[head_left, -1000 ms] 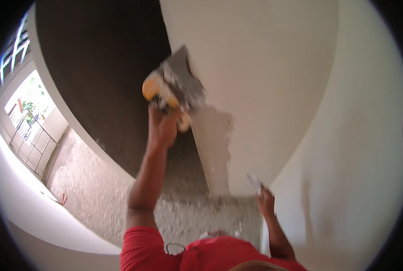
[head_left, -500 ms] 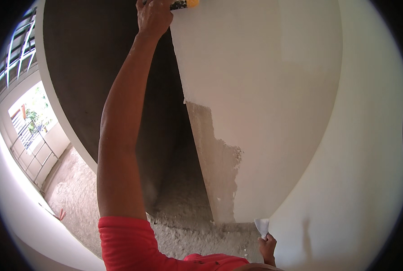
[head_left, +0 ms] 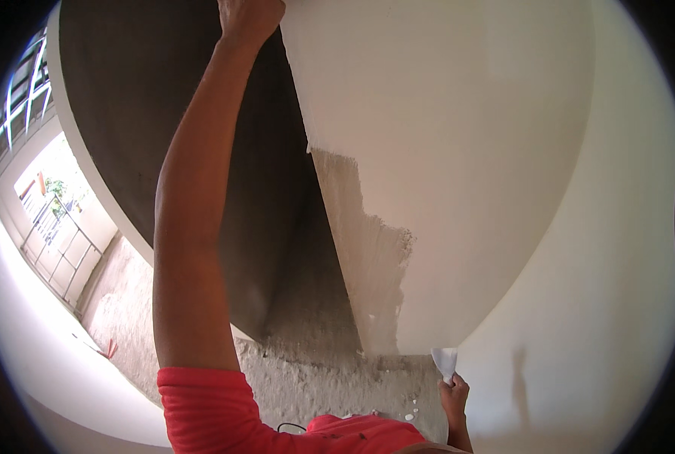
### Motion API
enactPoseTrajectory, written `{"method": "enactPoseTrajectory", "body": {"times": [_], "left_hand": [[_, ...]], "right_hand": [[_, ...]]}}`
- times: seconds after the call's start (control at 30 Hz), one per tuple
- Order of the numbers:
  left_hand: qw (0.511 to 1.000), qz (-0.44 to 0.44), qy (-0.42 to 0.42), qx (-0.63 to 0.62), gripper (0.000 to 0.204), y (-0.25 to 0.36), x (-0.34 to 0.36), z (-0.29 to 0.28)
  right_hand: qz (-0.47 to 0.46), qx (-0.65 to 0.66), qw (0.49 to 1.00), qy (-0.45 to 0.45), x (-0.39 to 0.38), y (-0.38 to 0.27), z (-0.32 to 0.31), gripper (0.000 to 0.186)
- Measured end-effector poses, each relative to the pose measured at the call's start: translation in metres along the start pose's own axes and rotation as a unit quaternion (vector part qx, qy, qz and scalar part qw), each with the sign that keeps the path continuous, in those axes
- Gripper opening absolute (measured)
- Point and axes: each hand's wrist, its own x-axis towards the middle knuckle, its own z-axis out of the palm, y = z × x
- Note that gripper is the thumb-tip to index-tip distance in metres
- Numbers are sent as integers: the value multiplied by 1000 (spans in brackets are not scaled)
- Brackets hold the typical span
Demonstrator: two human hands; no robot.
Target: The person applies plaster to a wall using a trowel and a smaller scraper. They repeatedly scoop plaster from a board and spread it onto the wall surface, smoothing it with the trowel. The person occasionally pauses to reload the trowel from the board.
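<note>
Left hand [head_left: 254, 17]: raised from mid-view a second ago to the upper edge, which now cuts it off. Left arm [head_left: 193, 204]: extended farther upward. Yellow-handled trowel: whole a second ago, part of the handle half a second ago, now out of view. Beige-grey patch [head_left: 364, 265]: top, formerly behind the trowel, now exposed. Scraper [head_left: 445, 360] in right hand [head_left: 454, 393]: formerly blurred and leaning left, now sharp, nearly upright.
</note>
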Motion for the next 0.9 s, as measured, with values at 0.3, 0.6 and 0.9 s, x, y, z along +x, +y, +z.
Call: {"method": "enactPoseTrajectory", "body": {"times": [0.3, 0.6, 0.9], "left_hand": [[980, -1, -190, -63, 83, 76, -228, -32], [996, 72, -31, -44, 76, -6, -48, -42], [986, 4, -166, -25, 56, -25, 65, -64]], "right_hand": [[8, -47, 998, -30, 6, 8, -20, 24], [28, -43, 998, -30, -11, 24, -9, 22], [37, -40, 998, -25, -29, 16, -14, 25]]}}
